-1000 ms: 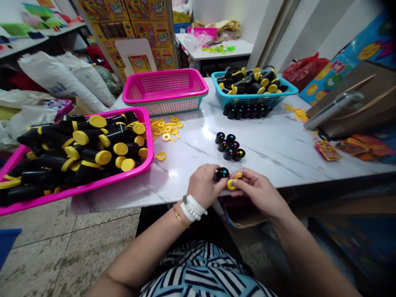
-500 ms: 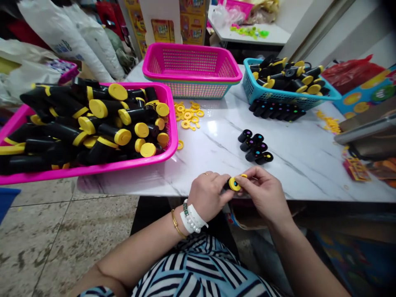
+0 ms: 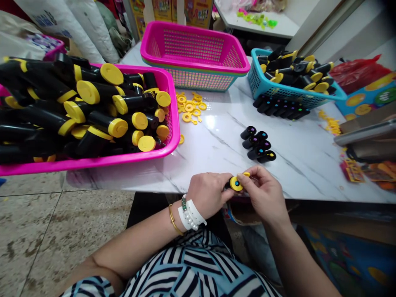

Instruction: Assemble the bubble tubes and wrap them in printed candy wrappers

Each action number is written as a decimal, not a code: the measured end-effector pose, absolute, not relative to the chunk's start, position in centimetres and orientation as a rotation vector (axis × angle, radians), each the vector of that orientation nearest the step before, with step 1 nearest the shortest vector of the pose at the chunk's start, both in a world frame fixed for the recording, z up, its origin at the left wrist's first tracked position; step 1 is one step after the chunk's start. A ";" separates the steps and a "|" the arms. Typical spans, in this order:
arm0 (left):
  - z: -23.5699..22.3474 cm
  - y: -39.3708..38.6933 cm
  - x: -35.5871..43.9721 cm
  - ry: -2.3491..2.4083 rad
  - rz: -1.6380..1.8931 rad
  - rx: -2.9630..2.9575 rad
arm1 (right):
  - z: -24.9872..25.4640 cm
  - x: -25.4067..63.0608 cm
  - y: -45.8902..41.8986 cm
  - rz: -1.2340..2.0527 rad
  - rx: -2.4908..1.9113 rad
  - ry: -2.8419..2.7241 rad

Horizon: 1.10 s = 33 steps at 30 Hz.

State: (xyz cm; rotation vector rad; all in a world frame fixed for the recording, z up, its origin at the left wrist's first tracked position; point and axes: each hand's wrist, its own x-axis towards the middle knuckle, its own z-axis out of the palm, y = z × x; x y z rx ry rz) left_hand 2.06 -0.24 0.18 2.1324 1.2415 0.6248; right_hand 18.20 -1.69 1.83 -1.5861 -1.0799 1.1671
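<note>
At the near edge of the tabletop [image 3: 210, 159], your left hand [image 3: 206, 194] curls around a black tube [image 3: 228, 184]; your right hand [image 3: 268, 196] pinches a yellow ring [image 3: 233, 184] at its end. Six more tubes [image 3: 255, 153] (one yellow-dotted) stand just beyond; a heaped pink basket [image 3: 175, 119] crowds your left.

Red plastic bag [image 3: 359, 75] beside a colourful box [image 3: 371, 93] at right, white sacks [image 3: 74, 31] at back left.

The person wears a light-blue, white and black stripe-patterned cloth top [image 3: 198, 264] at six o'clock, its short sleeve [image 3: 89, 286] at half past seven. Toward seven o'clock, the left wrist bears a slim gold-coloured bangle [image 3: 172, 218], a green-and-white beaded bracelet [image 3: 186, 209] and a white band [image 3: 197, 210].
</note>
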 end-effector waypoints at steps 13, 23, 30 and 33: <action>1.2 0.0 2.6 0.984 0.612 1.209 | 0.7 18.0 -2.2 1.182 -1.557 -1.055; 0.5 -1.0 2.8 1.102 0.748 1.784 | 0.7 19.2 -2.5 1.225 -1.424 -1.084; -0.1 -0.6 2.5 1.063 0.656 1.890 | 3.5 20.7 -0.1 1.666 -1.515 -1.389; -0.3 -0.3 2.5 1.130 0.599 1.925 | 4.3 20.3 0.5 1.678 -1.567 -1.541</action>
